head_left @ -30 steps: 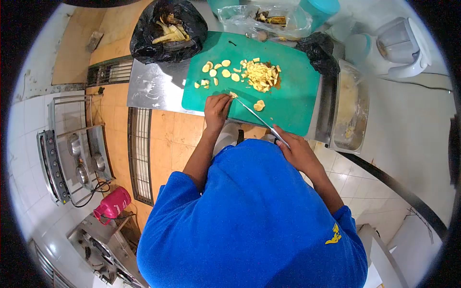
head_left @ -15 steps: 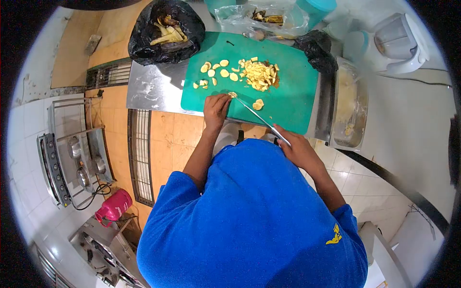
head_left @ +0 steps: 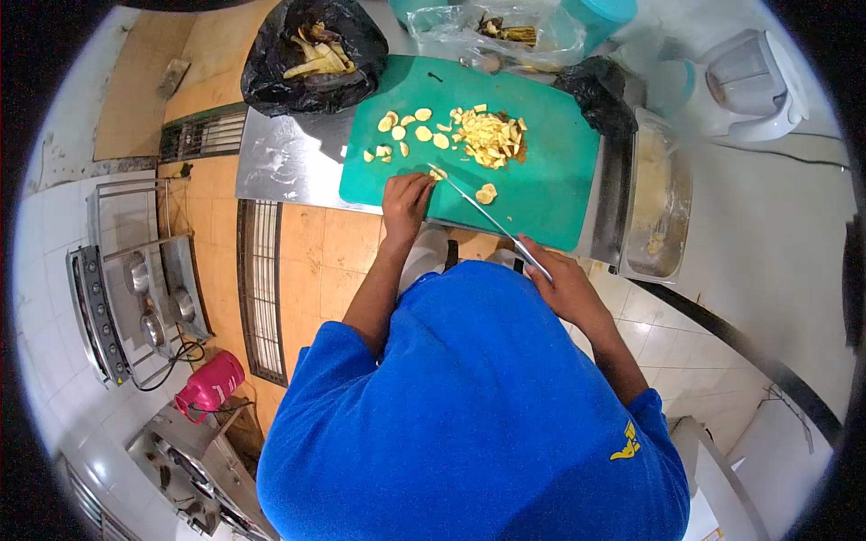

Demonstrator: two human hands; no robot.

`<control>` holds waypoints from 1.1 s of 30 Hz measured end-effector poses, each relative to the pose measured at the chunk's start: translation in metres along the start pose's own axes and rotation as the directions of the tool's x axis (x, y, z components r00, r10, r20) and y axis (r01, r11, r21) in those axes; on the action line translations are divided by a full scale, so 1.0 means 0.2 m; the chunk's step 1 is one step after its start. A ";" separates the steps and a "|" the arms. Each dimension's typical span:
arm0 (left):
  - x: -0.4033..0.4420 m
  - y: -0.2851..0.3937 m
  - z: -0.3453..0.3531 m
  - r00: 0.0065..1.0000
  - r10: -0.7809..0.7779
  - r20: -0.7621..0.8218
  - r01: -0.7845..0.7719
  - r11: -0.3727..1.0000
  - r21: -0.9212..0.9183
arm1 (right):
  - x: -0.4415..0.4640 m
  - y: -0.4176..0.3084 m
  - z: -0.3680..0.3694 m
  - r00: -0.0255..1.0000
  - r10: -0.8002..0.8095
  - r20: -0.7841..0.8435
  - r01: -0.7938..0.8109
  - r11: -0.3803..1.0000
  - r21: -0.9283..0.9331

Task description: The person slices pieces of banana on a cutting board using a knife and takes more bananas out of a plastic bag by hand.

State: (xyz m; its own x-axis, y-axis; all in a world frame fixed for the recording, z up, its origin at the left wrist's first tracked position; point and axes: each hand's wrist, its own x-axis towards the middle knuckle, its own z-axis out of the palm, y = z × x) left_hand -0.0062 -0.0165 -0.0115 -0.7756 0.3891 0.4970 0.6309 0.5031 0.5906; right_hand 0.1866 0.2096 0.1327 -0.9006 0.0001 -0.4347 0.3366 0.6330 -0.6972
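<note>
My right hand (head_left: 561,281) is closed round the handle of a kitchen knife (head_left: 487,214). The blade runs up and left across the green cutting board (head_left: 550,203), its tip at a pale yellow slice (head_left: 438,172), which looks like plantain. At the board's near edge, the fingertips of my left hand (head_left: 408,200) pinch that slice. Further up lie several round slices (head_left: 440,141) and a heap of small chopped pieces (head_left: 490,140). Another slice or small stack (head_left: 486,194) sits to the right of the blade.
A black bag with peels (head_left: 316,59) stands at the board's far left. Behind the board lies a clear plastic bag (head_left: 496,36); a crumpled black bag (head_left: 595,90) touches the far right corner. On the right is a metal tray (head_left: 651,194). A pink gas cylinder (head_left: 212,383) stands at lower left.
The knife tip has shifted slightly up and left over the slice, and my right hand has moved a little down and right. My left hand stays in nearly the same place.
</note>
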 end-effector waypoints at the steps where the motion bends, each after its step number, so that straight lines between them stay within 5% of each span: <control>1: 0.00 0.00 0.00 1.000 0.003 -0.005 -0.003 1.000 0.002 | 0.01 0.00 0.01 1.000 -0.015 -0.003 0.015 1.000 -0.015; 33: 0.00 -0.02 0.00 1.000 0.001 0.000 -0.001 1.000 -0.003 | -0.07 0.04 -0.05 0.999 0.044 0.027 -0.042 0.998 -0.053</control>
State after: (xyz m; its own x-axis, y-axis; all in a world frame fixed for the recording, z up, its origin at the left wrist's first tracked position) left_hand -0.0076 -0.0180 -0.0146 -0.7751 0.3897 0.4974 0.6316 0.5005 0.5921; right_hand 0.1990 0.2227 0.1402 -0.8774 0.0070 -0.4797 0.3591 0.6726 -0.6470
